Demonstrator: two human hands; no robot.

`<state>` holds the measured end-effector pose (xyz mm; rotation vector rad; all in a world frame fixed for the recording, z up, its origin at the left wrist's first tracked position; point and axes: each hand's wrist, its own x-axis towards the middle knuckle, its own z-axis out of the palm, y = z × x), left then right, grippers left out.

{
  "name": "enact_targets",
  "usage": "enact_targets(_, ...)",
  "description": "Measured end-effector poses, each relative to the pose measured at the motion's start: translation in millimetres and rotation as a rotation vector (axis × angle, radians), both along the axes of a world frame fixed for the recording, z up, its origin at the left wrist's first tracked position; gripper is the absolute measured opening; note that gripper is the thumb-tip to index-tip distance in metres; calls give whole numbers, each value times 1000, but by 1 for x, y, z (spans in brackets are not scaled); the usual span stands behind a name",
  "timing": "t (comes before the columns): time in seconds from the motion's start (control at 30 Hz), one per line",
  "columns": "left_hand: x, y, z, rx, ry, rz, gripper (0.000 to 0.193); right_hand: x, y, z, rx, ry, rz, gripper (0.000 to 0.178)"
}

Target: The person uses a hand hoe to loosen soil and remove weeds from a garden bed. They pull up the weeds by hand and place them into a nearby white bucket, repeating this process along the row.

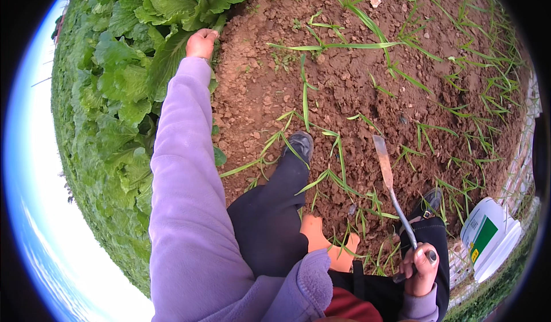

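Observation:
My left hand (201,43) stretches far forward to the edge of the leafy green bed. Its fingers are closed at a pale leaf stalk (220,22) of a big leafy green plant (172,3); how far they wrap round it is partly hidden. In my right hand (422,267), by my right knee, is a hand trowel (391,187) with a long, narrow, soil-stained blade and a bent metal shank. The fingers wrap round its dark handle, and the blade points forward above the soil.
Dense leafy greens (109,109) fill the left side. Thin, grassy green shoots (344,43) grow across the brown, clumpy soil (252,86). A white bucket (493,236) with a green label lies at the right. Orange material (321,239) shows between my legs; my dark shoe (299,146) stands among shoots.

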<state>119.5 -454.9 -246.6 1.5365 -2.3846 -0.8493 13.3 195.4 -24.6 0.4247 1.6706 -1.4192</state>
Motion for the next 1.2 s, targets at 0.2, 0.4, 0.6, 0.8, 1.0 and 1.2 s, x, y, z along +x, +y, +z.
enact_targets(0.2,-10,-2,-18,62,-366,-196,30,-1,-4,-1,9,-2,28,31)
enact_targets(0.4,8,-16,-42,-176,-669,-428,31,-2,-4,-2,11,-14,42,31)
enact_targets(0.6,27,-29,-37,-71,-376,-345,20,-2,-3,-1,-8,-8,33,31)
enact_targets(0.8,36,-7,-44,-217,-364,-329,26,-1,-4,0,11,-9,34,32)
enact_targets(1.0,18,-8,-45,-155,-500,-231,26,-2,-5,-2,24,-22,43,33)
enact_targets(1.2,32,-26,-25,165,-158,-77,25,-2,-3,-2,13,-8,40,32)
